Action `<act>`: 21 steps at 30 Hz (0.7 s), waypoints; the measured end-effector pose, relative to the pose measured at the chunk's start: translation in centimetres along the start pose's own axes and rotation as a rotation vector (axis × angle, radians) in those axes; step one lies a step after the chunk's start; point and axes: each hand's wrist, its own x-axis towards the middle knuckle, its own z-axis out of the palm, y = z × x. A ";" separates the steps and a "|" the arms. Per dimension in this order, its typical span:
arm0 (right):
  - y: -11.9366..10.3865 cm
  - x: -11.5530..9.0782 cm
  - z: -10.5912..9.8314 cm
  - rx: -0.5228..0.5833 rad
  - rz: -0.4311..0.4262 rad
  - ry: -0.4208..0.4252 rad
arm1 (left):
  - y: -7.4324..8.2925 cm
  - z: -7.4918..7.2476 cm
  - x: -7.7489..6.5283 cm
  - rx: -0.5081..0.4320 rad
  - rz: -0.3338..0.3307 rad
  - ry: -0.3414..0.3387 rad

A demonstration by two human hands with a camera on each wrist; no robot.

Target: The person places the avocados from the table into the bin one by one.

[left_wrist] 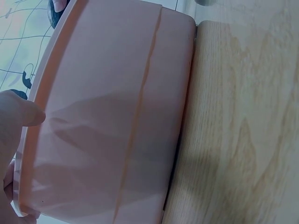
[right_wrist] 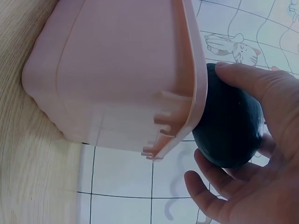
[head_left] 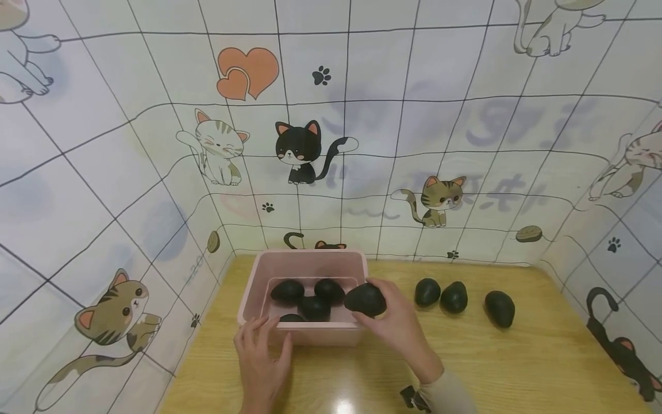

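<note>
My right hand (head_left: 395,322) holds a dark green avocado (head_left: 365,300) at the right end of the pink plastic bin (head_left: 331,334). Seen from the right wrist, that avocado (right_wrist: 229,121) is just beyond the bin's rim (right_wrist: 200,79), with thumb and fingers around it. My left hand (head_left: 262,359) grips the bin's front left corner; in the left wrist view the thumb (left_wrist: 32,113) lies on the rim and other fingers reach past it. Inside the bin lie several dark avocados (head_left: 314,309), one partly hidden by the front wall.
Three more avocados stand apart on the wooden table (head_left: 517,368), right of the bin: one (head_left: 427,292), a second (head_left: 454,297) close by, and a third (head_left: 499,309) farther right. A cat-patterned, grid-lined wall covering (head_left: 372,144) rises behind and at both sides.
</note>
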 end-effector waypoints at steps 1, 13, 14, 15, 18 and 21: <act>0.0 0.0 0.1 -0.002 -0.006 0.003 | 0.0 0.0 0.0 -0.001 -0.004 -0.004; -0.5 0.1 1.1 0.021 0.009 -0.031 | -0.2 0.0 -0.2 -0.002 -0.021 -0.026; -0.5 0.1 1.2 0.016 0.010 -0.032 | -0.1 0.0 -0.1 -0.002 -0.011 -0.015; -0.5 0.1 1.2 0.012 0.011 -0.032 | -0.1 0.0 -0.1 -0.004 -0.004 -0.008; -0.3 -0.1 1.2 0.000 0.023 -0.041 | -0.1 0.0 0.0 -0.003 0.010 0.011; 0.0 -0.2 1.1 0.003 0.040 -0.049 | 0.0 -0.1 -0.1 -0.001 -0.010 -0.013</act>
